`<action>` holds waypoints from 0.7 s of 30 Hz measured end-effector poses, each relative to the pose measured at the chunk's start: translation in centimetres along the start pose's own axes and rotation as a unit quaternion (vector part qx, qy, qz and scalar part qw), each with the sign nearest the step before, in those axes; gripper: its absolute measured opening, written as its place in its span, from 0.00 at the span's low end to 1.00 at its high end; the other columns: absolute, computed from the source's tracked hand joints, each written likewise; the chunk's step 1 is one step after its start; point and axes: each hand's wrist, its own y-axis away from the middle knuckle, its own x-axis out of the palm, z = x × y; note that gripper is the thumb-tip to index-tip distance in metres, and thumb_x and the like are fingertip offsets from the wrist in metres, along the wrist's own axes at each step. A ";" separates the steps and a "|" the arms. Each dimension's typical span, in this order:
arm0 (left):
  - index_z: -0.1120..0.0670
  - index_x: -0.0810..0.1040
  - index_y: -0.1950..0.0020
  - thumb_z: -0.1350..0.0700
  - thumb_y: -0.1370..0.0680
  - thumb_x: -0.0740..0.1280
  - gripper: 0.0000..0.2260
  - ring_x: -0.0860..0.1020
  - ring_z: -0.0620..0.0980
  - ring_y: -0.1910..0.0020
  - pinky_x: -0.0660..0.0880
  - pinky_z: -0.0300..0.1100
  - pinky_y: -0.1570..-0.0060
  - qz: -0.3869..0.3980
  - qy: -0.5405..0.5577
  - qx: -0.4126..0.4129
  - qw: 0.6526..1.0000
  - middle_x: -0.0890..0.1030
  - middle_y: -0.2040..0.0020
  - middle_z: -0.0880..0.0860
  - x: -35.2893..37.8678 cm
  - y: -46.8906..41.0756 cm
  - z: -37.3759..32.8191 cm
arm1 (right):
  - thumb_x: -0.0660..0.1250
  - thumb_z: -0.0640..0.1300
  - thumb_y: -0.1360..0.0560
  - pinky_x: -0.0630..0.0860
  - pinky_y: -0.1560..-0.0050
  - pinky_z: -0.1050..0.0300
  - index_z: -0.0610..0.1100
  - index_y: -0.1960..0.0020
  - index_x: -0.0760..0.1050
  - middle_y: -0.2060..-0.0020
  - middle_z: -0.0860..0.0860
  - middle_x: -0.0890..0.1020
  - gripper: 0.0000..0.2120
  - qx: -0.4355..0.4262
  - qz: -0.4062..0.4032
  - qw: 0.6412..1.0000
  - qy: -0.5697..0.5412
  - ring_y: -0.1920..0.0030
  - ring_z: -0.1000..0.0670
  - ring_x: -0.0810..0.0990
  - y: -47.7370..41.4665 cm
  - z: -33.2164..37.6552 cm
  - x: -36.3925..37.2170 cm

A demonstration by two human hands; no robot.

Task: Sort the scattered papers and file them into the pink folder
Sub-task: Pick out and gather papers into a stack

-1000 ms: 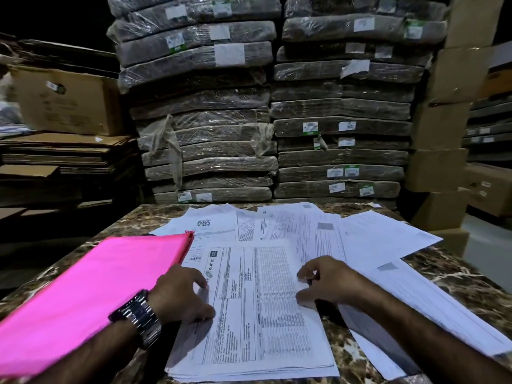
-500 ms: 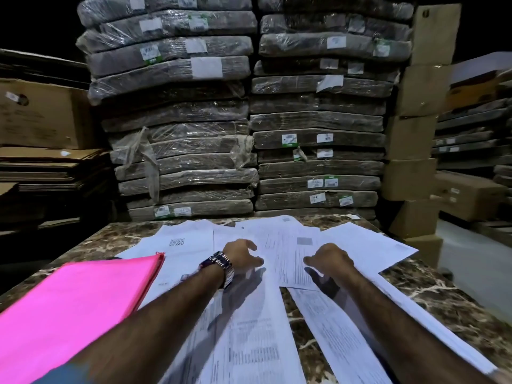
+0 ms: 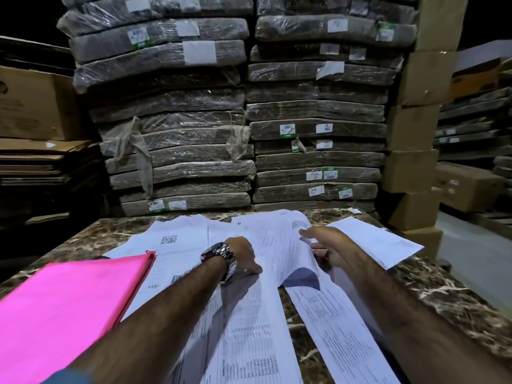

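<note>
A person sorts paperwork at a brown marble-patterned table (image 3: 443,300) in a dim storeroom, both bare forearms stretched over a spread of white printed papers (image 3: 249,328). The right hand (image 3: 328,249) grips a curling white printed sheet (image 3: 277,250) by its right edge. The thumb reaches out along the paper and the other fingers are partly hidden behind it. The sheet bows up off the pile and casts a shadow on the pages below.

The left hand (image 3: 242,254), with a silver metal wristwatch (image 3: 221,260) on its wrist, sits just beside that sheet's left edge, fingers curled down onto the papers. Whether they grip a page or only press on it cannot be told.

The bright pink flat folder (image 3: 69,314) lies on the table's left side, close to the person, its right edge overlapping the nearest white pages. A white page bearing a QR code (image 3: 169,239) lies just beyond it. Another plain white sheet (image 3: 374,241) rests at the far right, past the right hand, and a long printed page (image 3: 340,333) lies alongside the right forearm.

Behind the table rise two tall stacks of plastic-wrapped brown bundles (image 3: 177,106), with brown cardboard boxes (image 3: 415,120) piled to their right.
</note>
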 end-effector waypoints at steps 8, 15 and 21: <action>0.57 0.77 0.35 0.44 0.24 0.67 0.23 0.71 0.53 0.33 0.70 0.44 0.36 -0.017 -0.032 0.035 0.999 0.73 0.32 0.55 0.0 0.5 -0.1 | 0.71 0.39 0.26 0.78 0.55 0.52 0.38 0.44 0.79 0.47 0.42 0.82 0.12 -0.044 0.029 0.994 -0.094 0.48 0.44 0.81 -1.4 -0.4 -0.7; 0.56 0.75 0.35 0.45 0.28 0.71 0.25 0.72 0.53 0.35 0.73 0.45 0.40 -0.053 0.060 0.004 0.997 0.74 0.33 0.53 0.7 -0.1 0.9 | 0.75 0.35 0.32 0.82 0.50 0.51 0.35 0.49 0.82 0.52 0.41 0.85 0.12 -0.090 -0.065 0.979 0.171 0.52 0.45 0.84 -2.3 -1.2 -0.8; 0.55 0.73 0.33 0.45 0.26 0.69 0.25 0.71 0.53 0.33 0.70 0.45 0.36 -0.074 0.092 -0.018 0.993 0.72 0.31 0.53 1.1 -0.8 1.6 | 0.73 0.33 0.30 0.79 0.65 0.60 0.35 0.51 0.84 0.54 0.44 0.84 0.07 -0.158 -0.108 0.958 0.213 0.62 0.51 0.80 -1.8 -0.9 -1.6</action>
